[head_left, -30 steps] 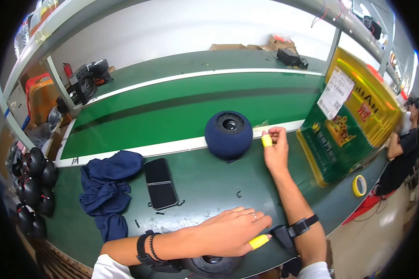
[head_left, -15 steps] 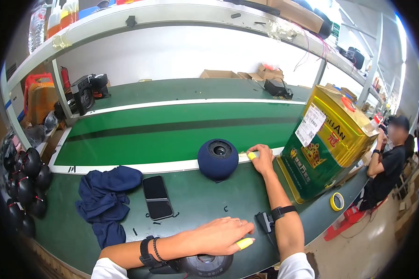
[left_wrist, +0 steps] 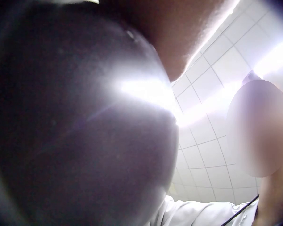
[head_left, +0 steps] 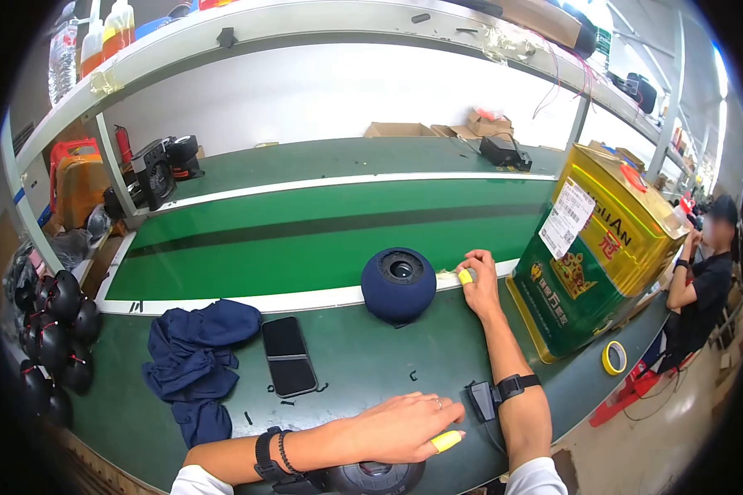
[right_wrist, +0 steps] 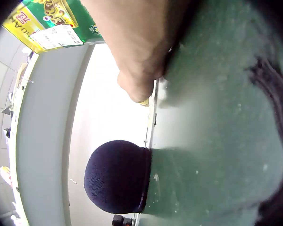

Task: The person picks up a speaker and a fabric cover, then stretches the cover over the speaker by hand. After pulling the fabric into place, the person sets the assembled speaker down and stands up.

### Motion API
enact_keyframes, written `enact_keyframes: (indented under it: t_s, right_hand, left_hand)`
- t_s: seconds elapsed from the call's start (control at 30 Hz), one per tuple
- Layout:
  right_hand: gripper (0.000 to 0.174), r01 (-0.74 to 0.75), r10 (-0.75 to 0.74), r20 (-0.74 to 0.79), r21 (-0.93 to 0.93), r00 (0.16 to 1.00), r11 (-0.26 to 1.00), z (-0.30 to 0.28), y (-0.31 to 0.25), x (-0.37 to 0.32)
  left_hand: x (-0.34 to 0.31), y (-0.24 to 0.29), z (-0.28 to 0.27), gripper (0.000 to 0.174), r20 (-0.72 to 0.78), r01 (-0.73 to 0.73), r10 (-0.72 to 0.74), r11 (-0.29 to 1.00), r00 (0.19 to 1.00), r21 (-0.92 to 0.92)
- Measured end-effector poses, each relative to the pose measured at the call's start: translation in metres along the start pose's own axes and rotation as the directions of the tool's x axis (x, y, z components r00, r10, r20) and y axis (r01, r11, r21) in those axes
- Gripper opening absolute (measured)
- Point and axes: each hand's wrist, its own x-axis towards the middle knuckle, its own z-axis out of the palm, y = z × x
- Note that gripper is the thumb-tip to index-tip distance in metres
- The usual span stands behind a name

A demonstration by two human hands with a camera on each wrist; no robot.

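Note:
My left hand (head_left: 403, 429) lies palm down above a black round housing (head_left: 380, 478) at the table's near edge, its fingers loosely bent. That housing's glossy dark curve (left_wrist: 80, 141) fills much of the left wrist view. Farther out, my right hand (head_left: 481, 289) is at the white edge strip, beside a crumpled translucent scrap (head_left: 447, 279); its fingertips are bent near the strip, and I cannot tell whether they pinch anything. Yellow wraps cover one digit on each hand. Just left of the right hand stands a ball covered in navy fabric (head_left: 399, 299), its round black opening upward.
Navy cloth (head_left: 194, 355) and a black phone (head_left: 289, 356) lie at left, near small black bits. A large green-and-yellow tin (head_left: 590, 256) stands right, with a yellow tape roll (head_left: 613, 358) by it. Black spheres (head_left: 56, 330) are piled far left. A person (head_left: 702, 289) sits beyond.
The head view has tilted up, then shifted slightly. My right hand stays by the strip, its fingers changing pose a little. My left hand remains over the black housing.

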Motion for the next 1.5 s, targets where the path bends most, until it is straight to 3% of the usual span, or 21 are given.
enact_keyframes:
  t_s: [0.13, 0.2, 0.3, 0.37, 0.43, 0.47, 0.57, 0.6, 0.7, 0.9, 0.97, 1.03, 1.07, 1.1, 1.17, 1.2, 1.27, 1.37, 1.5]
  right_hand:
    - [0.008, 0.078, -0.078, -0.004, -0.032, 0.997, 0.996, -0.003, -0.021, -0.002]
    - [0.005, 0.092, -0.078, -0.16, 0.085, 0.984, 0.992, -0.001, -0.03, 0.002]
    - [0.011, 0.089, -0.062, -0.288, 0.081, 0.956, 0.993, -0.004, -0.046, 0.003]
    - [0.011, -0.008, 0.021, -0.352, 0.039, 0.936, 0.999, -0.004, -0.013, -0.006]
    - [0.009, -0.188, 0.2, -0.399, 0.07, 0.895, 0.98, -0.013, -0.001, -0.008]
    - [0.007, -0.166, 0.161, -0.416, 0.025, 0.895, 0.986, -0.012, 0.002, -0.009]
    - [0.021, -0.212, 0.123, -0.32, -0.258, 0.939, 0.942, -0.006, 0.006, -0.017]
    - [0.029, -0.276, 0.203, -0.258, -0.291, 0.945, 0.916, -0.008, 0.004, -0.018]
    - [0.029, -0.262, 0.183, -0.214, -0.437, 0.96, 0.86, -0.011, -0.004, -0.023]
    - [0.033, -0.333, 0.258, -0.22, -0.452, 0.941, 0.828, -0.007, -0.005, -0.02]
    - [0.043, -0.309, 0.233, -0.213, -0.475, 0.949, 0.824, -0.008, -0.007, -0.021]
    - [0.069, -0.329, 0.275, -0.18, -0.49, 0.944, 0.807, -0.009, -0.012, -0.019]
    - [0.069, -0.352, 0.293, -0.197, -0.464, 0.936, 0.813, -0.012, -0.025, -0.019]
    - [0.066, -0.292, 0.21, -0.232, -0.412, 0.95, 0.863, -0.009, -0.014, -0.021]
    - [0.062, -0.273, 0.225, -0.159, -0.424, 0.961, 0.864, -0.02, -0.03, -0.014]
    - [0.056, -0.187, 0.092, -0.238, -0.412, 0.967, 0.892, -0.013, -0.024, -0.016]
    - [0.03, -0.047, -0.019, -0.248, -0.26, 0.969, 0.965, -0.017, -0.029, -0.012]
    - [0.018, -0.059, 0.033, -0.119, -0.219, 0.992, 0.974, 0.0, -0.008, -0.019]
    - [0.014, -0.152, 0.138, -0.176, -0.07, 0.975, 0.986, -0.017, -0.021, -0.013]
  left_hand:
    - [0.0, 0.002, -0.001, 0.032, -0.013, -0.029, 0.029, 1.0, 1.0, -0.011]
    - [0.001, 0.008, -0.01, 0.029, 0.023, 0.033, -0.032, 0.997, 0.999, -0.066]
    - [0.002, 0.003, -0.004, 0.03, 0.023, 0.007, -0.005, 0.996, 1.0, -0.094]
    - [0.002, 0.004, -0.006, 0.03, 0.056, 0.011, -0.007, 0.998, 0.998, -0.07]
    - [0.002, 0.005, -0.01, 0.03, 0.078, 0.01, -0.007, 0.999, 0.997, -0.033]
    - [0.002, 0.006, -0.01, 0.03, 0.069, 0.019, -0.016, 0.999, 0.997, -0.036]
    - [0.001, 0.007, -0.014, 0.031, 0.073, 0.021, -0.018, 0.999, 0.997, -0.033]
    - [0.001, 0.008, -0.014, 0.031, 0.078, 0.03, -0.027, 0.999, 0.997, -0.03]
    - [0.002, 0.01, -0.015, 0.032, 0.083, 0.042, -0.041, 0.999, 0.996, -0.013]
    - [0.002, 0.012, -0.016, 0.033, 0.064, 0.028, -0.026, 0.999, 0.998, -0.022]
    - [0.0, 0.01, -0.015, 0.033, 0.063, 0.03, -0.029, 0.999, 0.998, -0.011]
    - [0.001, 0.009, -0.015, 0.033, 0.077, -0.022, 0.023, 1.0, 0.997, -0.011]
    - [-0.001, 0.01, -0.017, 0.033, 0.084, 0.025, -0.024, 1.0, 0.996, -0.006]
    - [0.0, 0.011, -0.018, 0.033, 0.098, 0.06, -0.059, 0.998, 0.993, -0.004]
    - [0.0, 0.012, -0.019, 0.033, 0.059, 0.054, -0.055, 0.998, 0.997, 0.017]
    - [0.004, 0.02, -0.02, 0.033, 0.069, -0.006, 0.006, 1.0, 0.998, 0.005]
    - [0.002, 0.03, -0.022, 0.02, -0.079, 0.017, -0.023, 0.997, 0.997, -0.081]
    - [0.002, 0.029, -0.023, 0.023, -0.057, 0.048, -0.052, 0.996, 0.997, -0.076]
    - [0.005, 0.026, -0.023, 0.031, 0.056, 0.163, -0.162, 0.986, 0.985, -0.015]
